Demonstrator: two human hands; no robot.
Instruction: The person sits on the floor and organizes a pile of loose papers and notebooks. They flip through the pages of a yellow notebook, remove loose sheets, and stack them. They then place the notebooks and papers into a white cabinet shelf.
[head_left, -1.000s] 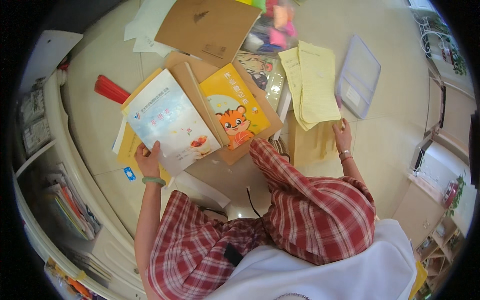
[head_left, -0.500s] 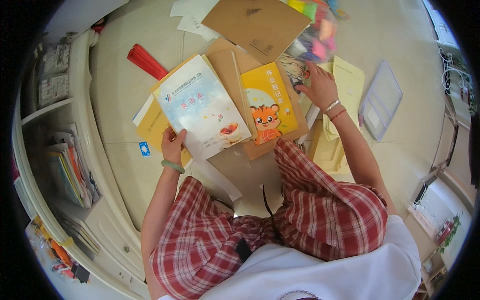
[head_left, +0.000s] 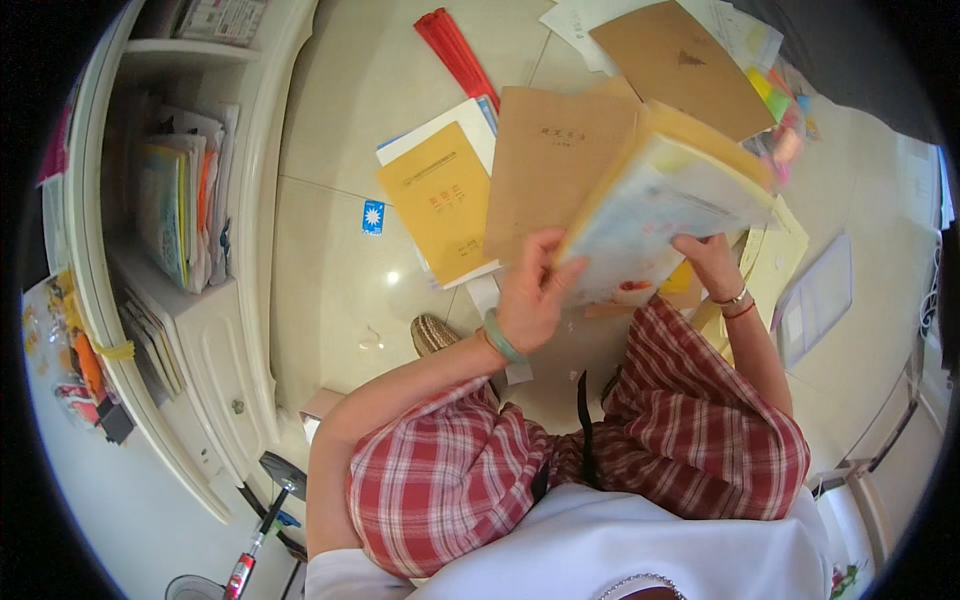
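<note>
A light blue and white exercise book (head_left: 640, 215) is tilted up off the floor between my two hands, with yellowish pages or booklets along its upper edge. My left hand (head_left: 535, 295) pinches its left side, thumb on the cover. My right hand (head_left: 712, 268) grips its lower right edge. Below and left of it lie a brown kraft-cover notebook (head_left: 550, 160) and a yellow booklet (head_left: 440, 205) on white sheets. The exercise book largely covers a bright yellow cover (head_left: 680, 280) beside my right knee. Motion blurs the raised book somewhat.
Another brown notebook (head_left: 690, 65) lies at the back, near a bag of colourful pieces (head_left: 785, 140). A red folded item (head_left: 455, 60) and blue card (head_left: 373, 217) lie left. To the right are pale yellow sheets (head_left: 785, 240) and a clear plastic case (head_left: 815, 300). A cabinet (head_left: 270, 250) borders the left.
The exercise book has come up off the pile and moved right. My right hand has left the far pile and taken hold of it. The view has swung left.
</note>
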